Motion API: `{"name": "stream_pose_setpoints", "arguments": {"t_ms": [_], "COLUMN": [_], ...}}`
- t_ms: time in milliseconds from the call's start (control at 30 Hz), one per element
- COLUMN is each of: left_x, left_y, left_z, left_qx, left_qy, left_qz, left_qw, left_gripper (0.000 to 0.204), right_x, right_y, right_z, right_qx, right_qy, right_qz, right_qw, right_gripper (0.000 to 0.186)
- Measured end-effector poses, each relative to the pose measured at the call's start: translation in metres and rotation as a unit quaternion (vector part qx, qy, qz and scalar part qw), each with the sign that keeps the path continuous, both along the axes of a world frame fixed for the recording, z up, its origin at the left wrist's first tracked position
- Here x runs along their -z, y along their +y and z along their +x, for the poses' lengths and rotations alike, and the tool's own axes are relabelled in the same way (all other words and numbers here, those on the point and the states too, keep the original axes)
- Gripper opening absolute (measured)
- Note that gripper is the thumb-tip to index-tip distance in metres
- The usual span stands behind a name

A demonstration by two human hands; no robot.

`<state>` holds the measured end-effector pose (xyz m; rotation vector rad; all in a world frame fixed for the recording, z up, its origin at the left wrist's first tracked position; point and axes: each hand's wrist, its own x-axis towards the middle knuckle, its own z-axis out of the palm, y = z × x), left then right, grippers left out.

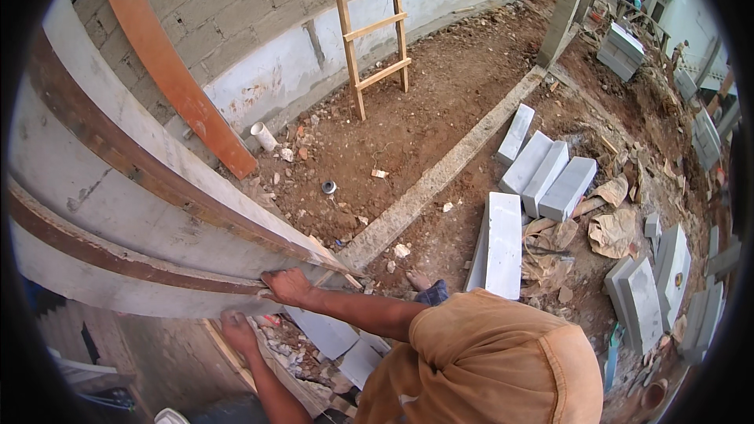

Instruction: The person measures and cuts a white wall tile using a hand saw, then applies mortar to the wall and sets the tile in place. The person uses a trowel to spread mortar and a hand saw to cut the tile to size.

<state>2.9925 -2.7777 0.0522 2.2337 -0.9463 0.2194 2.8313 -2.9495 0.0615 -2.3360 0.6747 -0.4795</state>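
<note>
A long grey panel (141, 177) with brown wooden strips along it rises on my left, bent by the lens. My right hand (288, 287) reaches across and is closed at the end of the lower brown strip (133, 255), fingers pressed against its edge. Just below, my left hand (239, 331) is curled close to the panel's lower edge; what its fingers hold is hidden. My right arm and brown sleeve (452, 322) fill the lower middle. Beneath my hands lie flat pale slabs (323, 331) and rubble.
A wooden ladder (377, 27) leans on the block wall (228, 12). An orange-brown plank (169, 55) stands at left. A concrete strip (440, 180) crosses the dirt. Pale blocks (503, 243) lie at right beside torn brown paper (613, 232). A white pipe piece (263, 137) stands near the wall.
</note>
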Motion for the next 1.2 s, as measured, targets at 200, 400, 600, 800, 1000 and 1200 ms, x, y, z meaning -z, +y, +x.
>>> {"name": "stream_pose_setpoints", "arguments": {"t_ms": [200,400,600,800,1000,1200], "left_x": [-0.008,-0.015,-0.02,-0.036,-0.025,0.034], "left_y": [0.012,0.011,0.015,0.006,0.003,0.002], "left_z": [-0.036,-0.035,-0.026,-0.022,-0.014,-0.038], "left_qx": [-0.051,-0.118,-0.132,-0.112,-0.122,-0.197], "left_qy": [0.105,0.108,0.092,0.124,0.107,0.242], "left_qz": [-0.02,0.015,0.015,0.066,0.023,-0.19], "left_qw": [0.993,0.987,0.987,0.984,0.986,0.931], "left_gripper": [0.009,0.014,0.017,0.015,0.019,0.028], "right_x": [0.015,0.01,-0.02,-0.008,-0.003,-0.001], "right_y": [0.0,0.0,0.018,0.016,0.021,0.026], "right_z": [0.001,-0.014,0.001,0.004,0.012,0.014], "right_qx": [0.014,0.06,0.03,0.065,0.062,0.056], "right_qy": [0.022,0.019,0.032,0.072,0.037,0.008], "right_qz": [0.023,0.045,0.045,0.009,0.021,0.035], "right_qw": [0.999,0.997,0.998,0.995,0.997,0.998], "right_gripper": [0.046,0.047,0.043,0.045,0.045,0.045]}}
